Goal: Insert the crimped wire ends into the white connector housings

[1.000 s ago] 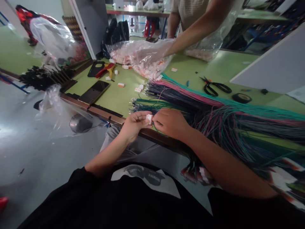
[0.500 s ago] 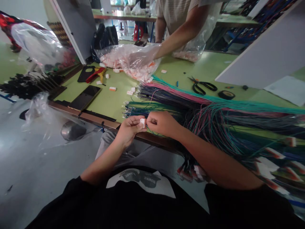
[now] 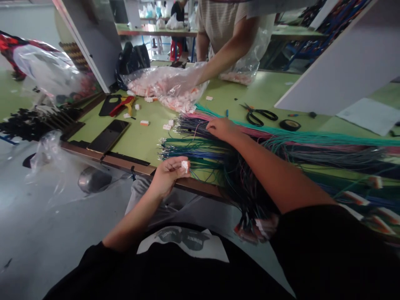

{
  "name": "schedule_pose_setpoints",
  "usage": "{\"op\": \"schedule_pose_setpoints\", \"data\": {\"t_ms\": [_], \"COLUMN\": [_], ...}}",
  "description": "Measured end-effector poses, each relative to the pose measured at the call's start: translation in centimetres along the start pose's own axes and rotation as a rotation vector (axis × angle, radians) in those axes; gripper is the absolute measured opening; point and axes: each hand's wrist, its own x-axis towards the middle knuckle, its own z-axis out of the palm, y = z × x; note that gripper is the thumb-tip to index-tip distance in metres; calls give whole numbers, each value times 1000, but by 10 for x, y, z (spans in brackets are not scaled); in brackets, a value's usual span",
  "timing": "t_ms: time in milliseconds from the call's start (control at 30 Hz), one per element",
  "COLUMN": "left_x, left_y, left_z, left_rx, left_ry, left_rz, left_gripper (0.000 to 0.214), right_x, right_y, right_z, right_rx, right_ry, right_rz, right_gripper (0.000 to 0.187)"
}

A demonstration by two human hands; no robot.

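At frame centre, the left hand [image 3: 168,175] pinches a white-orange connector housing [image 3: 185,167], presumably leaving its face exposed; the right hand [image 3: 222,130] half-curls at dark wires [image 3: 195,128] laid ends-left, likely for reach; its hold, I cannot tell.

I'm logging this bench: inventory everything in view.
work table: one, green, centre
wires: many, multicoloured, across table
connector bags: two, clear, far side
loose connectors: several, white-orange, on table
phone: one, black, near edge
hand tool: one, red-yellow, behind phone
scissors: one, black, beyond wires
tape: one, black, beside scissors
co-worker: one, pale shirt, opposite
held connector: one, white-orange, left hand
left hand: one, bare, front edge
right hand: one, bare, at wires
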Motion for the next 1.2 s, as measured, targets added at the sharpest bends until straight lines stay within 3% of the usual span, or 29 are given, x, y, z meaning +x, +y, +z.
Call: {"op": "schedule_pose_setpoints", "data": {"t_ms": [167,367,633,733,833,933,1000,1100,1200], "left_x": [-1,-2,1,0,0,1,1,2,2], "left_y": [-2,-4,-3,-4,-4,-2,-1,2,3], "left_z": [0,-1,0,0,1,2,3,4,3], "left_rx": [28,15,-2,-18,-45,-67,-74,-96,-109], "left_ry": [-6,-9,11,25,30,39,46,48,27], "left_rz": [33,36,36,40,36,24,15,4,6], "left_gripper": [36,34,40,41,42,44,44,45,43], "right_x": [16,12,-9,-23,-39,-57,-67,-76,-79], "right_y": [-5,-8,2,16,37,51,45,12,-33], "right_z": [21,17,-17,-37,-54,-67,-69,-60,-40], "right_rx": [-104,-120,-78,-100,-62,303,573,773,779], "right_ry": [-14,-14,-33,-59,-167,-225,-198,-178,-141], "right_rz": [65,48,184,261,303,178,43,-186,-371], "right_gripper": [35,31,25,24,18,15,14,13,15]}}
